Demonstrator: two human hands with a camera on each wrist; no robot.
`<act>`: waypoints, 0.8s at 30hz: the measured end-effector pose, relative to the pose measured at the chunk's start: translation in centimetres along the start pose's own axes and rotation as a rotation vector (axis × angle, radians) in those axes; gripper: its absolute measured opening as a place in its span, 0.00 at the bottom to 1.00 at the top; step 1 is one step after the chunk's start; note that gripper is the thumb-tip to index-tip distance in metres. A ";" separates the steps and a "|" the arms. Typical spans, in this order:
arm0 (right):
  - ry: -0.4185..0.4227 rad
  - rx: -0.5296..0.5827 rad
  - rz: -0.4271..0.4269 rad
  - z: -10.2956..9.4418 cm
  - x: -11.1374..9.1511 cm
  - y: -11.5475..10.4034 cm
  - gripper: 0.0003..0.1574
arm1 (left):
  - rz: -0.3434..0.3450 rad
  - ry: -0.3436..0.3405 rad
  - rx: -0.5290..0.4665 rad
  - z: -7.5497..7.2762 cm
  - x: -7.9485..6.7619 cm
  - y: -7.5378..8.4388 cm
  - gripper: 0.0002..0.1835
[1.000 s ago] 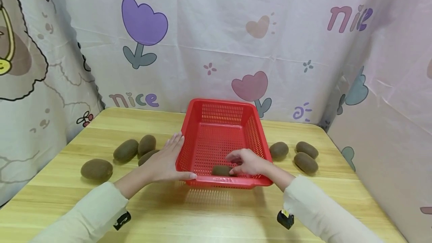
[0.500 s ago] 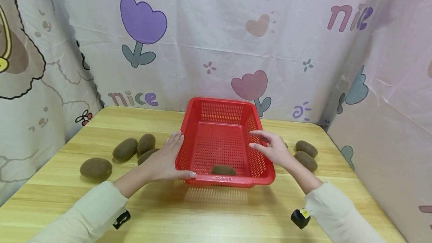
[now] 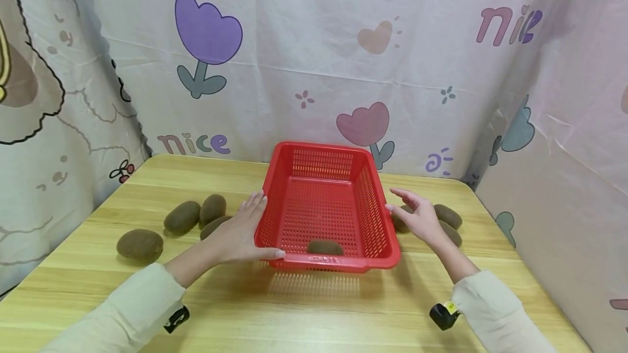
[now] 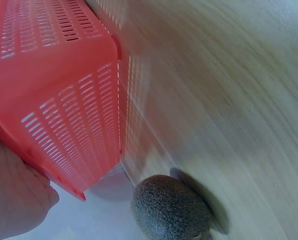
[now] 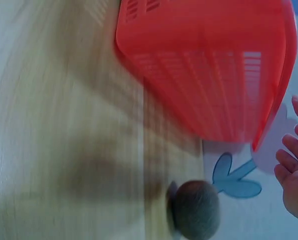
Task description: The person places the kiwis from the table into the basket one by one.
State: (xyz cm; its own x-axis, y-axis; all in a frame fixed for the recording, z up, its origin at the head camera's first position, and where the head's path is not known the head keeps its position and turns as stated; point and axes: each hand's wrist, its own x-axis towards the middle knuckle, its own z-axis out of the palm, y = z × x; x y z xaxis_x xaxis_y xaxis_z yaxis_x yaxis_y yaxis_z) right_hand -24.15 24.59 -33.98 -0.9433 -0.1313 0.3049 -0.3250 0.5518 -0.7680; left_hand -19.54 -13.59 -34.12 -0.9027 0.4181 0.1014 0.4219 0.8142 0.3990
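Observation:
A red plastic basket (image 3: 319, 217) with slotted walls stands on the table, with one brown kiwi (image 3: 325, 247) lying inside at its near end. My left hand (image 3: 239, 236) rests on the basket's near left corner, fingers straight along the left rim and thumb on the front rim. Just outside the right rim hovers my right hand (image 3: 420, 219), fingers spread and holding nothing. Beneath it, a kiwi (image 3: 401, 222) is partly hidden by the hand. In the right wrist view, that hand (image 5: 296, 162) is apart from a kiwi (image 5: 196, 210) on the table.
On the left of the wooden table (image 3: 314, 309) lie several kiwis, such as the nearest one (image 3: 139, 245); one is partly behind my left hand. To the right are two more, including a kiwi (image 3: 448, 215). A printed curtain (image 3: 304, 59) hangs behind the table.
My right hand has let go of the kiwi in the basket, risen and moved right over the rim to the kiwi beside it. My left hand stays in place.

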 end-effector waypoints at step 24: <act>-0.020 -0.046 0.188 -1.1 0.5 6.1 0.35 | -0.015 -0.006 -0.005 0.1 -0.1 0.1 0.64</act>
State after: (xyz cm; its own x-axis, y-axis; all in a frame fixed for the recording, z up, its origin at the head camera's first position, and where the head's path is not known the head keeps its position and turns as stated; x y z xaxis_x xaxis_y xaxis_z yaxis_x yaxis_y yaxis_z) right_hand -26.52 28.81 -37.92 -0.9885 -0.0384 0.1464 -0.1396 0.6054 -0.7836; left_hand -19.41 -13.55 -34.21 -0.9083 0.4085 0.0902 0.4082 0.8180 0.4053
